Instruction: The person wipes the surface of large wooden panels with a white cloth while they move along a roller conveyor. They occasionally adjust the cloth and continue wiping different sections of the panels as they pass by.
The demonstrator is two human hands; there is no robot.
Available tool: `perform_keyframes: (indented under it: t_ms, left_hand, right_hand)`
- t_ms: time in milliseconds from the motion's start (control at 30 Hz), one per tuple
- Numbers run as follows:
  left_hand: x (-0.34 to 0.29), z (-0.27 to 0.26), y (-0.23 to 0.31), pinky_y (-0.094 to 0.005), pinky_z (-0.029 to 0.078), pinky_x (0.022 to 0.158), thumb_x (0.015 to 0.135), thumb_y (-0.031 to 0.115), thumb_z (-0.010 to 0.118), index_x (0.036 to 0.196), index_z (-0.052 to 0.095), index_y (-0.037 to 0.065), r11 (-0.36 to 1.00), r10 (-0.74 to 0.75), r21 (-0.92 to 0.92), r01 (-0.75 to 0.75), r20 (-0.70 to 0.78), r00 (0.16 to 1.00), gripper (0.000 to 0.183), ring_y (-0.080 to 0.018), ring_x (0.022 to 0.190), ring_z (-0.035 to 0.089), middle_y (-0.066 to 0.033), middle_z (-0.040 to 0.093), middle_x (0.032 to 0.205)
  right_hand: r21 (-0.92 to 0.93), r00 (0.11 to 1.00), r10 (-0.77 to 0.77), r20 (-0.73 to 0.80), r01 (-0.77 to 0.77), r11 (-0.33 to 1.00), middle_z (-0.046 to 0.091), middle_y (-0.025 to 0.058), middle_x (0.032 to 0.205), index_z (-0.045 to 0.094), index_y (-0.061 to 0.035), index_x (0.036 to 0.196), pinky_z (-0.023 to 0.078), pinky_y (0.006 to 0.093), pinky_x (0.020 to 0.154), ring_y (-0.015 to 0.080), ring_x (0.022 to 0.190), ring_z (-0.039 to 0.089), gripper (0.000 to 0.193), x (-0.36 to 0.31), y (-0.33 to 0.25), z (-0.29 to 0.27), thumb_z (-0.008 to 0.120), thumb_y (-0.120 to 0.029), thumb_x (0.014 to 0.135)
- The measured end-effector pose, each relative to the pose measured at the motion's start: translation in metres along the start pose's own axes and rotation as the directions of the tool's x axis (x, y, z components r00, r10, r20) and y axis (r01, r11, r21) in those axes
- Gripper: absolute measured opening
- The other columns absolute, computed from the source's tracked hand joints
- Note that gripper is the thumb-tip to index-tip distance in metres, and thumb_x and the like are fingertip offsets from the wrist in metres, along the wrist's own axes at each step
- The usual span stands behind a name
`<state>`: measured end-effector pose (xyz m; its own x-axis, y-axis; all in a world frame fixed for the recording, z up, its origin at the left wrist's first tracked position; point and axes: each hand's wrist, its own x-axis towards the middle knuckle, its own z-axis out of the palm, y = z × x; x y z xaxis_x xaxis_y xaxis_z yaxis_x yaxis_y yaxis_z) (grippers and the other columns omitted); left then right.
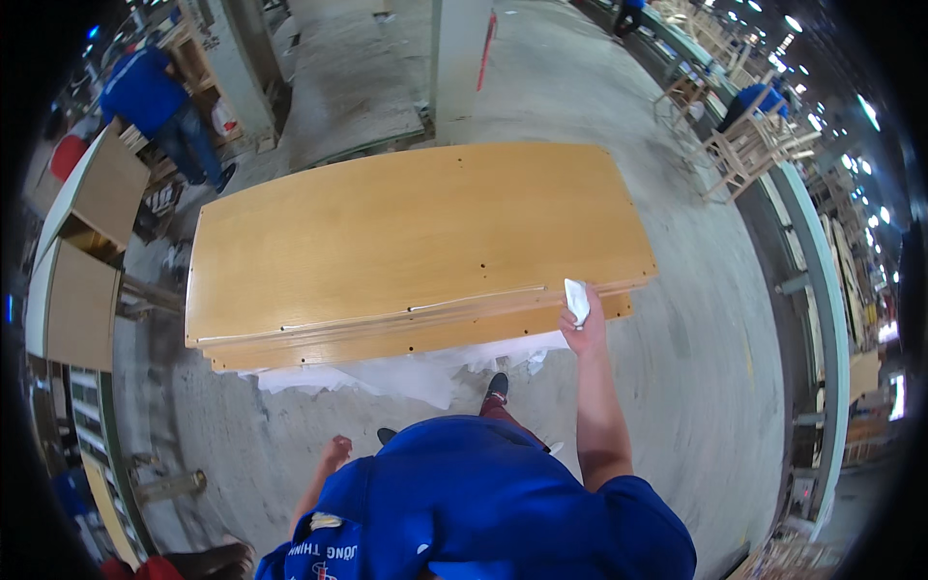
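Note:
A stack of wide, light-brown wooden panels [416, 232] lies in front of me, with small dark holes along the edges of the top board. At its near right edge, my right hand [583, 333] grips a crumpled white cloth [577, 302]; the cloth is at the top board's rim. Down by my left side hangs my left hand [335, 451], its fingers curled and nothing seen in them. White wrapping sheet [416, 379] sticks out from under the near side of the stack.
Roller conveyors [817, 319] run along the right, with wooden chair frames [744, 145] beyond. Pale board boxes [77, 300] stand on the left. A co-worker in blue [150, 92] bends at the far left. A pillar [459, 68] rises behind the stack.

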<state>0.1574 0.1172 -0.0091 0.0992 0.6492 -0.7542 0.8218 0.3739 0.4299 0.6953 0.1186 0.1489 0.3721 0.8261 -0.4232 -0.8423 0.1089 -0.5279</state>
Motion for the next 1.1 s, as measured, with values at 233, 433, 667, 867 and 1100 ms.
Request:
perform_keyframes:
  t_ms: [233, 433, 667, 867, 1100]
  left_hand:
    - [0.011, 0.077, 0.125, -0.035, 0.047, 0.078, 0.078, 0.026, 0.057, 0.099, 0.062, 0.006, 0.973, 0.208, -0.105, -0.204, 0.026, 0.978, 0.03, -0.0276, 0.092, 0.06, -0.0153, 0.063, 0.098]
    - [0.017, 0.116, 0.169, -0.0354, 0.047, 0.08, 0.08, 0.028, 0.054, 0.102, 0.061, 0.006, 0.942, 0.321, -0.137, -0.307, 0.099, 0.942, 0.032, -0.027, 0.09, 0.061, -0.0149, 0.063, 0.098]
    - [0.005, 0.066, 0.141, -0.0357, 0.05, 0.066, 0.078, 0.024, 0.054, 0.094, 0.063, 0.01, 0.995, 0.101, 0.005, -0.101, 0.0, 0.995, 0.024, -0.0234, 0.073, 0.064, -0.0143, 0.065, 0.085]
    - [-0.005, 0.044, 0.111, -0.0303, 0.05, 0.06, 0.078, 0.019, 0.053, 0.094, 0.063, 0.008, 0.983, -0.094, -0.163, 0.086, -0.043, 0.995, 0.022, -0.0183, 0.063, 0.063, -0.0099, 0.065, 0.08]
    - [0.005, 0.075, 0.13, -0.0312, 0.05, 0.06, 0.078, 0.022, 0.054, 0.094, 0.063, 0.007, 0.98, 0.114, -0.169, -0.104, 0.05, 0.992, 0.024, -0.0178, 0.063, 0.063, -0.0077, 0.065, 0.079]
  right_hand:
    - [-0.159, 0.986, 0.167, -0.022, -0.168, 0.973, 0.055, 0.0091, 0.067, 0.049, -0.0108, 0.092, 0.027, 0.0205, 0.033, 0.0109, 0.04, 0.042, 0.021, 0.033, -0.034, -0.029, 0.056, -0.029, 0.085]
    - [-0.351, 0.995, 0.015, -0.097, -0.048, 0.935, 0.055, 0.0076, 0.068, 0.051, -0.0088, 0.096, 0.027, 0.02, 0.032, 0.0093, 0.042, 0.044, 0.022, 0.039, -0.041, -0.033, 0.059, -0.024, 0.083]
    - [-0.839, 0.942, -0.334, 0.04, 0.213, 0.501, 0.058, 0.0024, 0.077, 0.057, -0.0022, 0.101, 0.042, 0.0222, 0.043, 0.0082, 0.058, 0.054, 0.03, 0.037, -0.021, -0.02, 0.064, -0.023, 0.08]
    - [-0.907, 0.807, -0.502, 0.311, 0.41, 0.097, 0.063, 0.0108, 0.078, 0.058, -0.0002, 0.096, 0.047, 0.0294, 0.062, 0.0182, 0.066, 0.06, 0.029, 0.044, -0.008, -0.019, 0.066, -0.022, 0.078]
    - [-0.908, 0.805, -0.493, 0.329, 0.413, 0.069, 0.063, 0.0137, 0.075, 0.059, -0.0007, 0.091, 0.047, 0.0299, 0.06, 0.0204, 0.066, 0.062, 0.026, 0.046, -0.01, -0.021, 0.066, -0.021, 0.076]
